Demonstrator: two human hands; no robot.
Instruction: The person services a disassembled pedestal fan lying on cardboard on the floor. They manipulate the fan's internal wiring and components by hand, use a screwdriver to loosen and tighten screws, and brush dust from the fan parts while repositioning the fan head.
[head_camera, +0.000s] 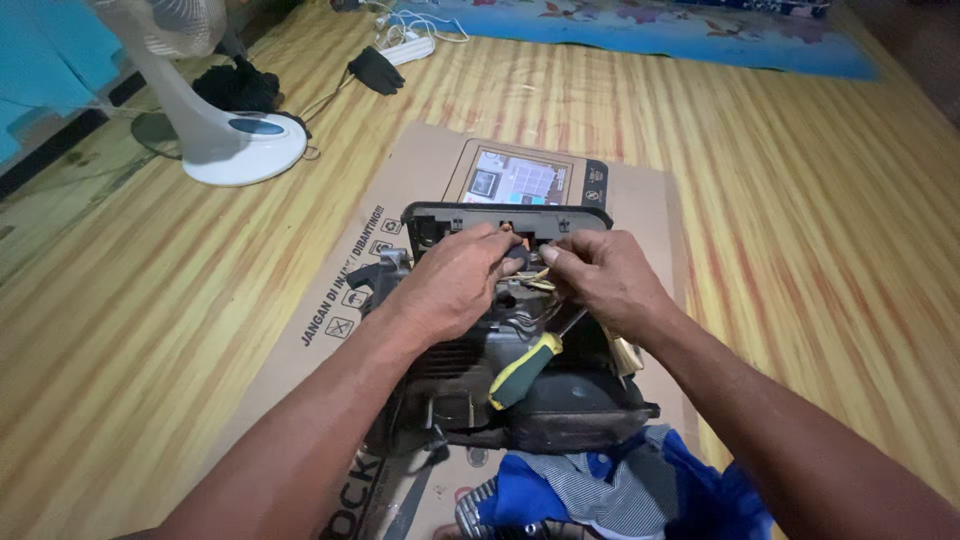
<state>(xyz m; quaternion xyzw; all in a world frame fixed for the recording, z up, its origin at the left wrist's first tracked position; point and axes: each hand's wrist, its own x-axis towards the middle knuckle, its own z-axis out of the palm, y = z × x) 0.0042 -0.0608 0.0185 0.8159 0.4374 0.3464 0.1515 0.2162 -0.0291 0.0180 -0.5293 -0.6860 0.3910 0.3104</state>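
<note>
The left hand (455, 283) pinches its fingers together on a small dark part (517, 258) inside the black machine housing (560, 400). At three o'clock of it, the right hand (600, 278) closes its fingers on the same part. A yellow-handled screwdriver (524, 370) lies at six o'clock, atop the housing, which sits on flattened cardboard (420, 165) on the floor (800, 200).

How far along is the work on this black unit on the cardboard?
Already opened: the black plastic housing lies on the cardboard sheet with its insides exposed. In hand: left hand and right hand pinch wires near the top; a yellow-handled screwdriver rests on the housing. The wiring isn't yet free.
</note>
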